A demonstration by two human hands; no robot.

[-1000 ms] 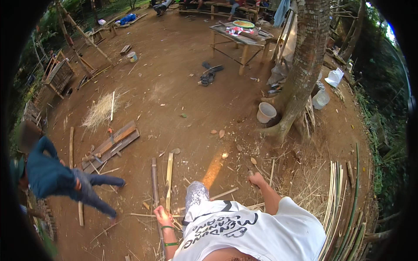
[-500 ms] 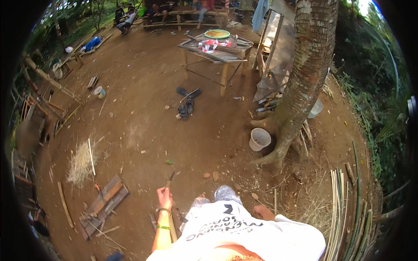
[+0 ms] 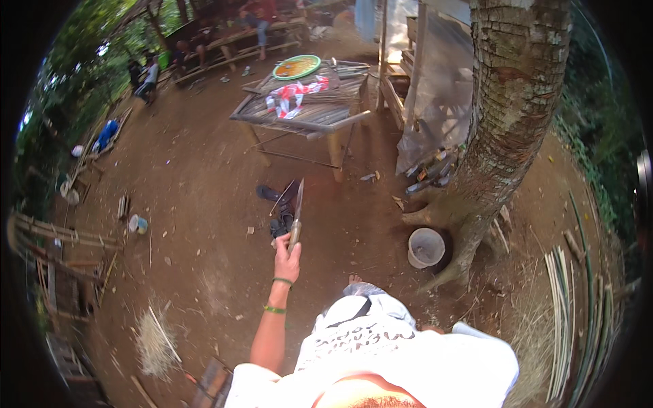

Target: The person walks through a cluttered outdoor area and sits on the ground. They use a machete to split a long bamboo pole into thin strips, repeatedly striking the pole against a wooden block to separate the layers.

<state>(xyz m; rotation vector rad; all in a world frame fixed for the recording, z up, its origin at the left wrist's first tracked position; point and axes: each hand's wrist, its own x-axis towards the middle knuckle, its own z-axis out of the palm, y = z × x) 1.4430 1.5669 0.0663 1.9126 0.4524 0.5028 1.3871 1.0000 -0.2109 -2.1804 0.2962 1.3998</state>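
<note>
Item: long knife (image 3: 296, 207), centre frame, blade pointing up-frame. Held by left hand (image 3: 287, 258), fingers closed on handle, arm outstretched.
Right hand: not in view, can't tell.
Nearby: sandals (image 3: 279, 211) on dirt beyond blade; bamboo surface (image 3: 306, 115) w/ green plate (image 3: 296, 66) upper centre; white bucket (image 3: 426, 247) by tree trunk (image 3: 503, 129); bamboo strips (image 3: 578, 306) right edge.
Progress: knife in hand, nothing being cut yet; the cutting looks all still to do.

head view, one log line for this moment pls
left hand: grips knife, blade up | right hand: out of view | ahead: bamboo table | bucket by tree trunk
</note>
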